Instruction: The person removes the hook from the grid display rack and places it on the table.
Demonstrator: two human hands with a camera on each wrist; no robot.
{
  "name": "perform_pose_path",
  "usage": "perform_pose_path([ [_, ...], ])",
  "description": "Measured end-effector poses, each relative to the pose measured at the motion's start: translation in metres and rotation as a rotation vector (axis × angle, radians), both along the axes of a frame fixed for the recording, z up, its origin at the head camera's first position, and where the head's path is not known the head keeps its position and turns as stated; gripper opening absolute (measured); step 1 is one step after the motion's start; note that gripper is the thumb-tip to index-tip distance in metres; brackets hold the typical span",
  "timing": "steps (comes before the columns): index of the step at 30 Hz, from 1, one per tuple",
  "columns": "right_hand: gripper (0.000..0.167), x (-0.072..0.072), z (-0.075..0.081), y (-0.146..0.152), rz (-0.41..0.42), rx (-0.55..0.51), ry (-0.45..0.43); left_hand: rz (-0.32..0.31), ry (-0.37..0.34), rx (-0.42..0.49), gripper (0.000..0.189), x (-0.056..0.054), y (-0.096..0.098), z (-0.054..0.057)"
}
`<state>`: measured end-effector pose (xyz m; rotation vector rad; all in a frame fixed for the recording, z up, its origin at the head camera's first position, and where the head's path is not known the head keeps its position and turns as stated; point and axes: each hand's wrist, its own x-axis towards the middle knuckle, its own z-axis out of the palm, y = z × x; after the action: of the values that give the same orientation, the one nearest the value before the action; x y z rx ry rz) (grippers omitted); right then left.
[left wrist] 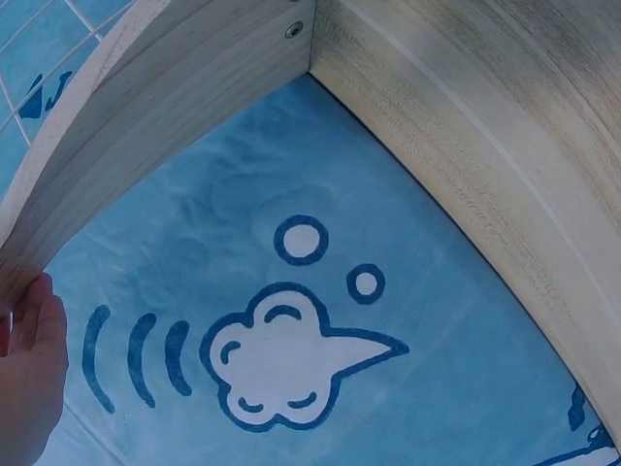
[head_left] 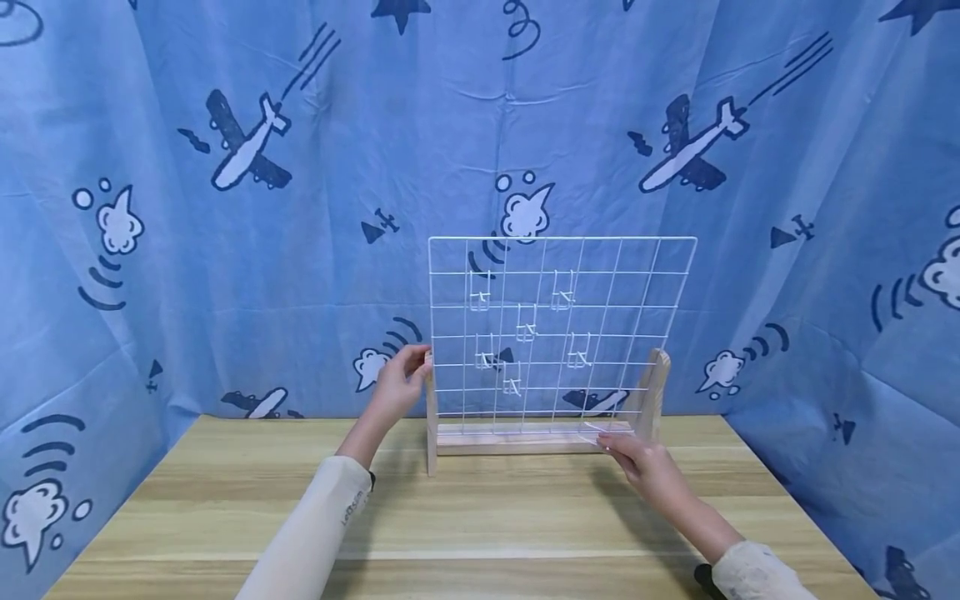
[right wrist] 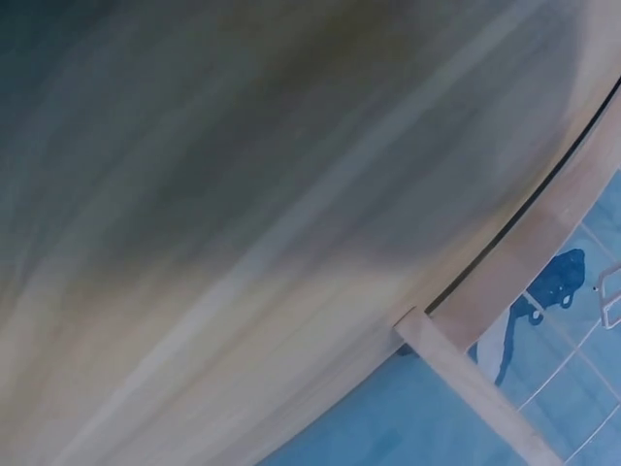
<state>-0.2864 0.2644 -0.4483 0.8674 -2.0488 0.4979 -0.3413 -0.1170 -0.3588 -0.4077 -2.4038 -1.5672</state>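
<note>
A white wire grid [head_left: 562,238] stands upright in a wooden stand, with several white wire hooks [head_left: 527,332] hung on it. My left hand [head_left: 401,387] grips the top of the stand's left upright [head_left: 432,433]. From the left wrist view, the fingertips of that hand [left wrist: 37,369] meet the edge of the upright [left wrist: 184,116]. Low in front of the grid's right part, my right hand [head_left: 652,471] pinches a thin white wire hook [head_left: 597,427] between thumb and fingers. Neither that hand nor its hook appears in the right wrist view.
The stand's right upright [head_left: 654,396] and its base bar [head_left: 517,442] rest on a wood-grain table [head_left: 480,517]. A blue curtain [head_left: 360,150] printed with planes and clouds hangs close behind the table and along both sides.
</note>
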Motion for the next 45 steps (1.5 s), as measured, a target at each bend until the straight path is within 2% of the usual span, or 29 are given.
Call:
perform_pose_path([
  [13,0.031,0.001,-0.003,0.007,0.015,0.093,-0.053,-0.001,0.008,0.002,0.033,0.0,0.0,-0.002],
  [24,0.031,-0.005,-0.013,0.011,0.114,0.157,-0.083,0.004,0.023,-0.012,0.032,-0.001,0.001,-0.002],
  [30,0.03,-0.002,-0.013,0.01,0.097,0.198,-0.118,0.002,0.028,-0.004,0.032,-0.001,0.001,-0.002],
  [45,0.029,0.004,-0.013,0.014,0.119,0.296,-0.208,-0.017,0.036,0.003,0.033,-0.004,-0.001,-0.004],
])
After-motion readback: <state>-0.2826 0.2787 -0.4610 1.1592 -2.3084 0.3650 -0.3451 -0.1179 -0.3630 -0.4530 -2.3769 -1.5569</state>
